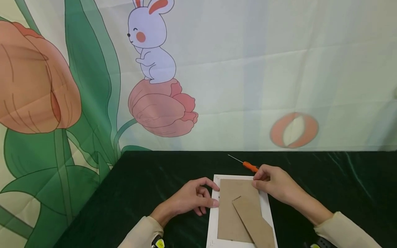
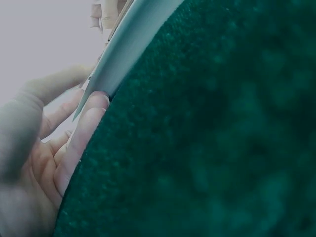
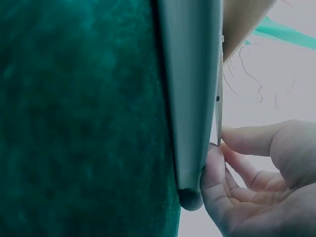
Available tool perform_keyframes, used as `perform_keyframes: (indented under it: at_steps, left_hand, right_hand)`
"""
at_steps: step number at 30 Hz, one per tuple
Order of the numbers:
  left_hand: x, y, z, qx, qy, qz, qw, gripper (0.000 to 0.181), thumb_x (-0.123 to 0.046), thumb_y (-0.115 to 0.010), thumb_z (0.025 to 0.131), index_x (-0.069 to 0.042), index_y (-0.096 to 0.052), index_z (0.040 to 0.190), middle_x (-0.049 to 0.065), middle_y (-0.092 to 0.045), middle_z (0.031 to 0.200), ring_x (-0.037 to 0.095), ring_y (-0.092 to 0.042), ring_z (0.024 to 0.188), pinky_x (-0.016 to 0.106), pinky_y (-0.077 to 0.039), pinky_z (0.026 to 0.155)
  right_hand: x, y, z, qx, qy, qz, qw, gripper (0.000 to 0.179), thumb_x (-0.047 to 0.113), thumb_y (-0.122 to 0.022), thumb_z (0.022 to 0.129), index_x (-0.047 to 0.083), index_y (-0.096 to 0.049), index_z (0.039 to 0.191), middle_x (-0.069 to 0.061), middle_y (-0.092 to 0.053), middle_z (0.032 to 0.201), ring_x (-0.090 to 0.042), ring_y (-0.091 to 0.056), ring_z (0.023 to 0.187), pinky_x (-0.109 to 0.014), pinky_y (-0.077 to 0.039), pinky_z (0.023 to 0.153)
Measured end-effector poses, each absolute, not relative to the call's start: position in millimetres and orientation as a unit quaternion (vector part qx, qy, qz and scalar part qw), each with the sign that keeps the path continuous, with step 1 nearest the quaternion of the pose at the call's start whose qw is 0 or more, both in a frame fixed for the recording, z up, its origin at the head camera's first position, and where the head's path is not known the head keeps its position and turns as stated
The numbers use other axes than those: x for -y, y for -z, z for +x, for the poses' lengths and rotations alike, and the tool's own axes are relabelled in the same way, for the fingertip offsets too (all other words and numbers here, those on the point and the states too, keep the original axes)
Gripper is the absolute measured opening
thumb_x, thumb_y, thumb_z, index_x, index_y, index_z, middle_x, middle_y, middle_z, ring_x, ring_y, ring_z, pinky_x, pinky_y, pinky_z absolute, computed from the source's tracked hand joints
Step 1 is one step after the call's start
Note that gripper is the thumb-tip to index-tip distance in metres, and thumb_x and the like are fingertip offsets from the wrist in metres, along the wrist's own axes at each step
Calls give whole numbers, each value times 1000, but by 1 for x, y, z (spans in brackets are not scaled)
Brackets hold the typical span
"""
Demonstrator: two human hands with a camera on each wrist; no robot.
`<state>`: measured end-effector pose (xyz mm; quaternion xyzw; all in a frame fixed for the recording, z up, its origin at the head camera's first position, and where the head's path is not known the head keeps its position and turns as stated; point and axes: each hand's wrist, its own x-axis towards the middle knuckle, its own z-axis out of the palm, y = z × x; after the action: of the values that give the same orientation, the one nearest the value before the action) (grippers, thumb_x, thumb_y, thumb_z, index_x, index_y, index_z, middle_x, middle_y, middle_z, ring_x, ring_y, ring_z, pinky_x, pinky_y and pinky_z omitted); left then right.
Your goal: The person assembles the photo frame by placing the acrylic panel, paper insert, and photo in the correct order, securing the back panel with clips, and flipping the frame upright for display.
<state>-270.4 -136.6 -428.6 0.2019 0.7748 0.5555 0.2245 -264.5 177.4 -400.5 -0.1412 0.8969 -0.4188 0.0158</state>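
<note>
A white picture frame (image 1: 212,224) lies face down, a brown backing board (image 1: 227,206) set in its back. The board's brown stand leg (image 1: 252,220) slants across it. My left hand (image 1: 192,196) holds the frame's left edge between thumb and index finger, other fingers loosely bent. At the top right corner my right hand (image 1: 276,181) pinches the board's edge between thumb and forefinger. In the right wrist view the backing board (image 3: 219,108) stands slightly apart from the frame's side (image 3: 190,98). The frame's front is hidden.
An orange-handled screwdriver (image 1: 249,166) lies just beyond the frame, its handle end partly behind my right hand. Dark green velvety cloth (image 1: 149,182) covers the table. A printed curtain (image 1: 217,86) with a rabbit and tulips hangs behind its back edge.
</note>
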Motion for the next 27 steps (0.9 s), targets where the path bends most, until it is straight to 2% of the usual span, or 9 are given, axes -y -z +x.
perform_keyframes:
  at_steps: [4,16,27]
  left_hand:
    - [136,429,-271,-776,-557,196,221,38,-22,-84,93,-13,-67,126,9,-69,79,18,-64,60,30,-58,56]
    - [130,424,-269,-790,-546,188,205,39,-17,-85,92,-12,-66,125,7,-67,76,19,-62,58,30,-56,53]
    - [130,423,-267,-790,-545,183,211,38,-17,-85,92,-11,-65,124,7,-67,75,18,-62,57,28,-56,53]
  right_hand:
    - [-176,400,-264,-898,413,-150,7,11,13,-78,97,7,-69,100,-1,-68,91,-18,-60,78,-34,-52,65]
    - [-176,400,-264,-900,404,-164,-2,12,11,-76,98,5,-66,100,-1,-65,88,-17,-59,77,-31,-51,63]
    - [-174,401,-263,-903,398,-161,6,16,14,-79,97,5,-66,102,0,-65,88,-17,-59,79,-33,-52,67]
